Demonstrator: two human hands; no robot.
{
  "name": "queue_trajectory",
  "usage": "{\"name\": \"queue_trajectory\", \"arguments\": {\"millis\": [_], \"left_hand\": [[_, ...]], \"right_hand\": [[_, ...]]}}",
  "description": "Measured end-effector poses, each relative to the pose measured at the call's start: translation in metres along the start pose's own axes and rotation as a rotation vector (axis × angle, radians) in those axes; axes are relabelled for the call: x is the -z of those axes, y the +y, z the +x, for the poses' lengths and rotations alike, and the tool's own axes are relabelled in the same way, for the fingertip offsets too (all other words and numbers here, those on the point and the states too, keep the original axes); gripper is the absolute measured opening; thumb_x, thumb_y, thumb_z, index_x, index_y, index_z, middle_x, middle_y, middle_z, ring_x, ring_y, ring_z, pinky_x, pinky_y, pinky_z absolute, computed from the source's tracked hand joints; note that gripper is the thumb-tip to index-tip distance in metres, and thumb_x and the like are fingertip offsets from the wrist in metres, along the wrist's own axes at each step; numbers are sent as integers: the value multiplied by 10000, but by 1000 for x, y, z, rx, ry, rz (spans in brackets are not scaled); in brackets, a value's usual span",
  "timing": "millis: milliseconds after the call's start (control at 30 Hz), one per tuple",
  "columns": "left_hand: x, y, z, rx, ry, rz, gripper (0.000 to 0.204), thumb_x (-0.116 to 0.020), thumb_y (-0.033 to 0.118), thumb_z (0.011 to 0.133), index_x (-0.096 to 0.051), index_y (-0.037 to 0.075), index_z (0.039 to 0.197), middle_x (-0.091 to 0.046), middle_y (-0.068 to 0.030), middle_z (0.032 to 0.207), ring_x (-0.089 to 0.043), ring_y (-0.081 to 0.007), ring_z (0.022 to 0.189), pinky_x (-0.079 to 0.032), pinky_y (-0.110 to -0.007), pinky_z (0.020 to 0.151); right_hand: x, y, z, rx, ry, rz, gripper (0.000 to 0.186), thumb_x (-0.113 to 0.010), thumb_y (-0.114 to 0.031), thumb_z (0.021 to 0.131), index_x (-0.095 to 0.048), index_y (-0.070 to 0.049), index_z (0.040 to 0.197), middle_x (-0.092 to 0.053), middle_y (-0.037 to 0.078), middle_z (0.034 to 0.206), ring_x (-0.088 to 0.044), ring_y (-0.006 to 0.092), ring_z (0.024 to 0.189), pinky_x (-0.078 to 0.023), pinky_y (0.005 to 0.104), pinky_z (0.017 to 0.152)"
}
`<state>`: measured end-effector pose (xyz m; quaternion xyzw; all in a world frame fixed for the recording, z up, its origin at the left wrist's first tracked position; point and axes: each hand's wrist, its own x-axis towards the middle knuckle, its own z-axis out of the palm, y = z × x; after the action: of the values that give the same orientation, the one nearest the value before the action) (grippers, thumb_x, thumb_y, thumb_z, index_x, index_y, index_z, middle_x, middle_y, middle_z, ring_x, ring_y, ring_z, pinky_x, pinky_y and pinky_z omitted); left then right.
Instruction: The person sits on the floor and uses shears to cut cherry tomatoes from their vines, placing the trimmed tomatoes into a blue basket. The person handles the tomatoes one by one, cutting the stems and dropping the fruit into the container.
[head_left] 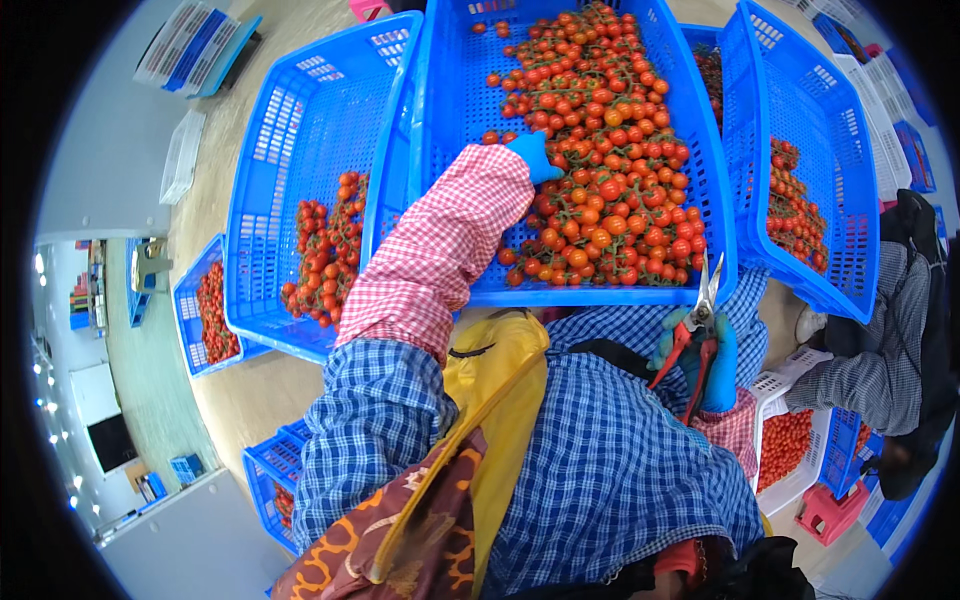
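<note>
wears soft yellow and brown cloth [455, 500] closest. holds red-handled clippers [703, 318] wrapped tight in the right hand [722, 365], gloved in blue, with shiny blades a bit apart. rests the left hand [538, 156] among smooth, round red tomatoes [605, 205] in a holey blue plastic crate [458, 85]; cannot tell whether pinching any.

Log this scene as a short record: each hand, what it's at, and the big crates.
Left hand: blue-gloved, at the tomatoes, fingertips hidden
Right hand: blue-gloved, holding red-handled shears, blades up
Middle crate: blue, tomatoes heaped mostly toward its right
Left crate: blue, tomatoes at its near end
</note>
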<state>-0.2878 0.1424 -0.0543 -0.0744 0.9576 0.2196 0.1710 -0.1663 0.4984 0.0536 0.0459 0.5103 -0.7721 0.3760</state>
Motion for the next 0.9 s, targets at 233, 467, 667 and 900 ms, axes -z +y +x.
{"name": "queue_trajectory", "arguments": {"millis": [233, 467, 667, 900], "left_hand": [[28, -45, 0, 252, -251, -1157, 493, -547, 229, 830, -437, 78, 1286, -584, -93, 1115, -589, -208, 993, -518, -332, 806], [51, -49, -5, -51, -402, -1622, 524, -423, 55, 835, -339, 39, 1352, -473, -131, 1287, -572, -256, 1042, -520, -354, 835], [36, -45, 30, 262, 380, -772, 644, -693, 216, 744, -418, 96, 1313, -510, -180, 1197, -542, -286, 1075, -503, -389, 829], [-21, -5, 22, -352, 188, -42, 577, -704, 315, 718, -507, 131, 1229, -536, -164, 1133, -542, -322, 1037, -439, -422, 897]], "right_hand": [[11, -2, 2, -53, 113, 89, 611, -298, -535, 915, -547, 17, 999, -584, 131, 740, -588, 235, 643, -520, 387, 607], [9, 5, 3, -72, 69, 97, 620, -295, -539, 914, -545, 20, 1009, -578, 128, 751, -584, 250, 642, -512, 387, 593], [19, 3, -2, -39, 99, 121, 598, -296, -515, 922, -538, 21, 1028, -582, 133, 772, -588, 247, 655, -517, 391, 595], [12, 1, 3, -49, 26, 79, 599, -301, -514, 926, -532, 29, 1032, -584, 140, 787, -594, 251, 658, -533, 418, 602]]}}
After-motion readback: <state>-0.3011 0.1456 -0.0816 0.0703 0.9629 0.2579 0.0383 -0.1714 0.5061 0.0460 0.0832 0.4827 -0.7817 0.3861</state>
